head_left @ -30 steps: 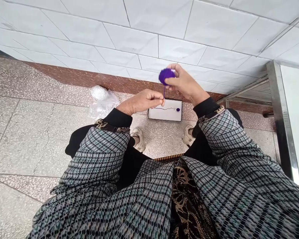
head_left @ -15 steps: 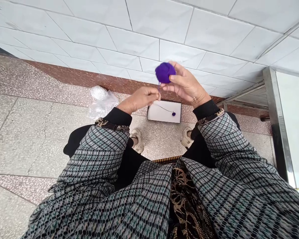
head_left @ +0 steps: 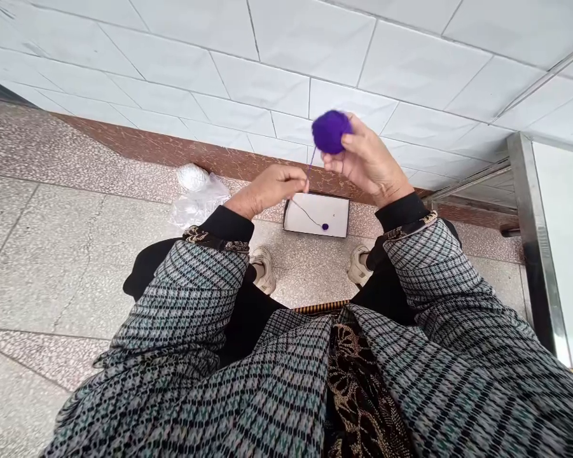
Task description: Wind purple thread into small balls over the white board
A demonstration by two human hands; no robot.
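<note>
My right hand [head_left: 369, 156] holds a ball of purple yarn [head_left: 331, 131] up in front of the tiled wall, thumb on its near side. A strand of purple yarn [head_left: 311, 160] runs from the ball down to my left hand [head_left: 279, 187], whose thumb and fingers pinch it. Below my left hand the strand drops on to a small dark purple ball [head_left: 325, 226] in a shallow white-lined box [head_left: 310, 216] on the floor. My left hand covers the box's far left corner.
A white ball of yarn [head_left: 192, 177] lies with a clear plastic bag [head_left: 198, 207] on the floor at left. White wall tiles [head_left: 267, 83] rise ahead. A metal-framed table [head_left: 537, 242] stands at right. My shoes [head_left: 263, 270] are on either side of the box.
The purple ball has turned in my right hand and moved slightly up and right. The small ball in the box has shifted left and nearer me. My left hand has moved slightly left.
</note>
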